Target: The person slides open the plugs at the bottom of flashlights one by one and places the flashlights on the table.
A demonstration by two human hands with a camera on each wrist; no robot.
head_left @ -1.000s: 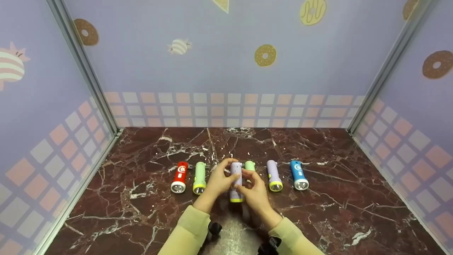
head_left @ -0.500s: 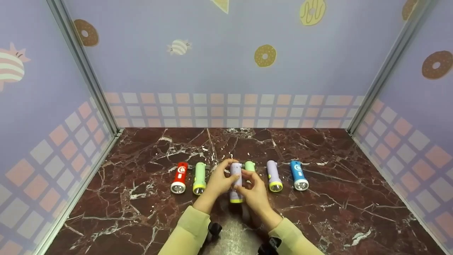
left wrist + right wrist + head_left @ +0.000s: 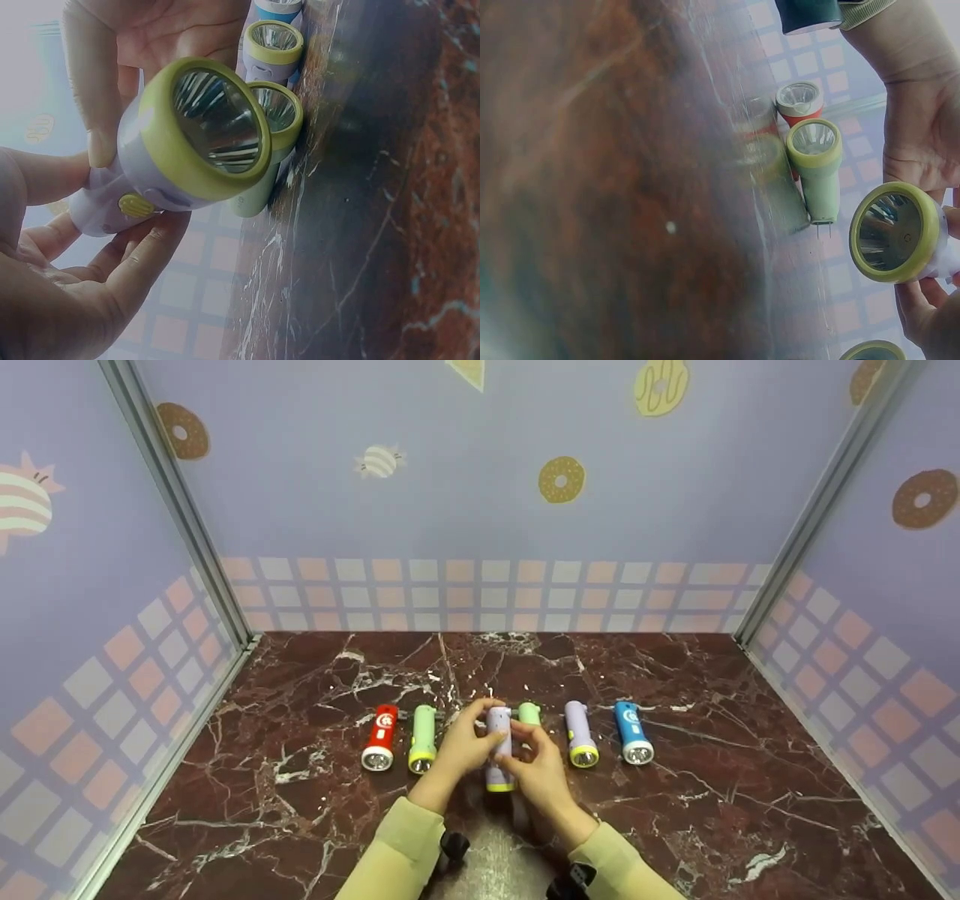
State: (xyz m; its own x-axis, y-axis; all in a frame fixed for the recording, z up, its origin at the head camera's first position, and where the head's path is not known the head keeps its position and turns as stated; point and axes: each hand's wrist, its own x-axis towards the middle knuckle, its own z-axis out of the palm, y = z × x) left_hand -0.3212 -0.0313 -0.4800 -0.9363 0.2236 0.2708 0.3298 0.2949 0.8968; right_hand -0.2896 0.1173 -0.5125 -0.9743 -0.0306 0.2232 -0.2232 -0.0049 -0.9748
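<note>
A purple flashlight [image 3: 499, 721] with a yellow rim is held between both hands over the table, lens end toward the person. My left hand [image 3: 463, 742] grips its body from the left, thumb lying along the top. From the right, my right hand [image 3: 546, 774] pinches it between thumb and fingers. The left wrist view shows its lens [image 3: 219, 124] and a yellow switch [image 3: 136, 205] on the side. Just behind the right hand lies a pale green flashlight [image 3: 529, 712], mostly hidden in the head view.
To the left lie a red flashlight [image 3: 382, 735] and another green flashlight [image 3: 424, 731]. On the right are a second purple flashlight [image 3: 580, 731] and a blue flashlight [image 3: 632, 729]. Patterned panels [image 3: 480, 510] enclose the marbled table [image 3: 315, 817] at the back and sides.
</note>
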